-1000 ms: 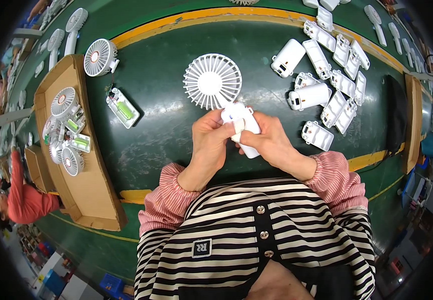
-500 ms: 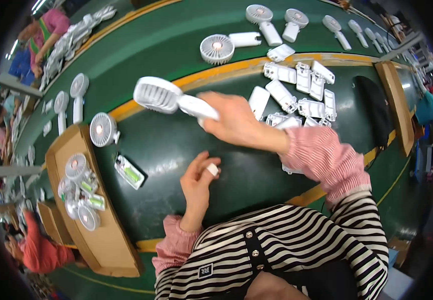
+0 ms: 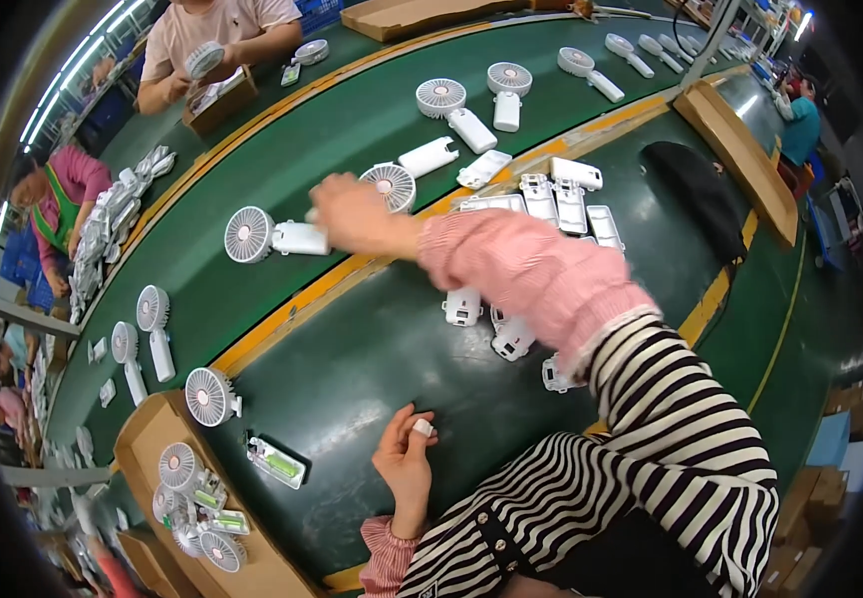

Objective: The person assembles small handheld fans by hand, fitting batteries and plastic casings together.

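Note:
Out over the green belt, my right hand (image 3: 362, 217) is closed at the handle end of a white handheld fan (image 3: 250, 235), which lies with its round grille up. My fingertips there are partly hidden. Just behind that hand sits another fan (image 3: 389, 187), its handle pointing up and right. My left hand (image 3: 407, 458) hovers above the near dark green tabletop, fingers loosely apart. A small white covering or piece (image 3: 423, 428) shows at one of its fingertips; I cannot tell which it is. Under my right sleeve are several white casing parts (image 3: 539, 202).
At left a cardboard tray (image 3: 143, 424) holds fans and opened handles with green cells. Beside it lie an opened handle (image 3: 277, 461) and a fan head (image 3: 212, 397). A black item (image 3: 696, 194) and a cardboard tray (image 3: 740, 149) lie right. A co-worker (image 3: 217, 50) sits across the belt.
My right hand has carried the fan away from me, from above the table edge down onto the belt. The view has shifted, and my left hand keeps nearly the same pose.

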Demonstrator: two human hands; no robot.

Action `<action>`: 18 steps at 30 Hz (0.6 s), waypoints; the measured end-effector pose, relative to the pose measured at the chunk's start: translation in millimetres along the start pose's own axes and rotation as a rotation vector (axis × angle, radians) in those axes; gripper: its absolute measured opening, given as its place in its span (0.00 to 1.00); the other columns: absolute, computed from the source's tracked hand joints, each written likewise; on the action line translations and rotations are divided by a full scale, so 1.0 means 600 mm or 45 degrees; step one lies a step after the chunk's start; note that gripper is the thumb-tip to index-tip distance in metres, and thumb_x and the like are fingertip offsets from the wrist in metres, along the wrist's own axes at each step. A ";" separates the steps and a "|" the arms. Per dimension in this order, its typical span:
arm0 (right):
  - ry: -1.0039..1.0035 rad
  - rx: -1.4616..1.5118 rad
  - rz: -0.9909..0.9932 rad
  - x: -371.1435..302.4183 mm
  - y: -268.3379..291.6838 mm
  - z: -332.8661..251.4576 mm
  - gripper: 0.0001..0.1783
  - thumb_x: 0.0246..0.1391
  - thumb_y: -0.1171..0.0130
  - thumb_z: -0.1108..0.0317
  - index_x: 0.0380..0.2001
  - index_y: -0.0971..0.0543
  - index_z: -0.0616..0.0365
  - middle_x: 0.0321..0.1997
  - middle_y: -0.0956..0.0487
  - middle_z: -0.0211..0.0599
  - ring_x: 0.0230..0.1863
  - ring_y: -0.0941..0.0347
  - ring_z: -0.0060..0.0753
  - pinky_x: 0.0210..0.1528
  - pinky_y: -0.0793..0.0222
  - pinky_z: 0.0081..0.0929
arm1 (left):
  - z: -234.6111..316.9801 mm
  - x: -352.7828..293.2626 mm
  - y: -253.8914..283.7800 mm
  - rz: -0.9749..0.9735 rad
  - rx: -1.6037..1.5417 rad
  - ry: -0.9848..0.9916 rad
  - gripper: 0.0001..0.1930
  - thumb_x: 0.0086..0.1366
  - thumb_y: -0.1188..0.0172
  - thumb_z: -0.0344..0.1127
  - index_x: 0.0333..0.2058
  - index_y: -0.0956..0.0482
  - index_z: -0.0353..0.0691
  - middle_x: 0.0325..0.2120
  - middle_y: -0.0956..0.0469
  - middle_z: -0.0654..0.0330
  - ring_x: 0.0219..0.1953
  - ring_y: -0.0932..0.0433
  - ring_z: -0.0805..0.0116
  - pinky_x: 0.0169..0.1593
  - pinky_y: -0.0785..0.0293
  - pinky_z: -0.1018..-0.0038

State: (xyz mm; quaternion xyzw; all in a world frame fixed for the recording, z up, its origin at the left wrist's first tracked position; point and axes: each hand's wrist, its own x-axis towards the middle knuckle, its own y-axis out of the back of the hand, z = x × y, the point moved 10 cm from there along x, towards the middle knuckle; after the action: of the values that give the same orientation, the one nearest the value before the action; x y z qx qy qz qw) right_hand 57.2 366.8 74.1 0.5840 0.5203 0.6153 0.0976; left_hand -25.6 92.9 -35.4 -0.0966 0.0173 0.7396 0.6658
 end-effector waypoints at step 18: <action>-0.296 0.157 -0.513 -0.171 0.127 0.364 0.19 0.38 0.48 0.73 0.40 0.26 0.55 0.38 0.25 0.41 0.39 0.29 0.43 0.41 0.33 0.36 | 0.094 0.113 -0.137 -0.189 0.413 -0.226 0.16 0.54 0.48 0.22 0.44 0.29 0.30 0.35 0.24 0.56 0.36 0.26 0.74 0.41 0.29 0.78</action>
State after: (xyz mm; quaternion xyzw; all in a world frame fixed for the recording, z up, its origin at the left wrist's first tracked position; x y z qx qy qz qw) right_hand 303.9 373.6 19.4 0.5403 0.6482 0.4791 0.2417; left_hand 42.5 177.5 17.0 0.0767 0.0704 0.6815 0.7244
